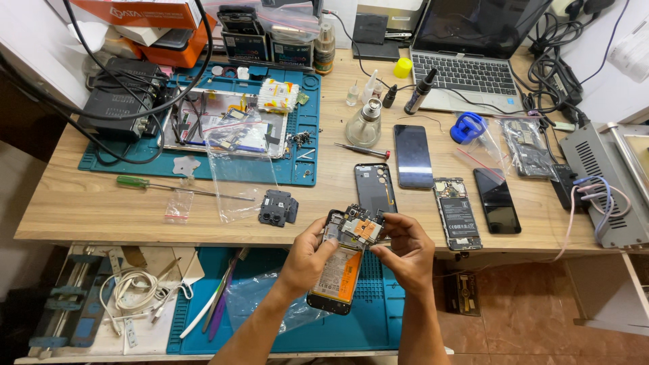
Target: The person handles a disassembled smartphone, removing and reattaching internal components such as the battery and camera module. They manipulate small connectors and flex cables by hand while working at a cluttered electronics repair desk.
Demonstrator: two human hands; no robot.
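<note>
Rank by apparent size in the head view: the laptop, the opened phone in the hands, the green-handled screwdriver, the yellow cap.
1. Silver laptop, clearly largest.
2. Opened phone with orange battery, though it is nearest the camera, which inflates it.
3. Green-handled screwdriver: as long as the phone, far thinner.
4. Small yellow cap.

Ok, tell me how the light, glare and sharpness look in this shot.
Head view: even, soft light with faint shadows; mild glare on the dark phone screen; wide-angle bend curves the table edge; the opened phone in the left hand and right hand is sharp.
</note>
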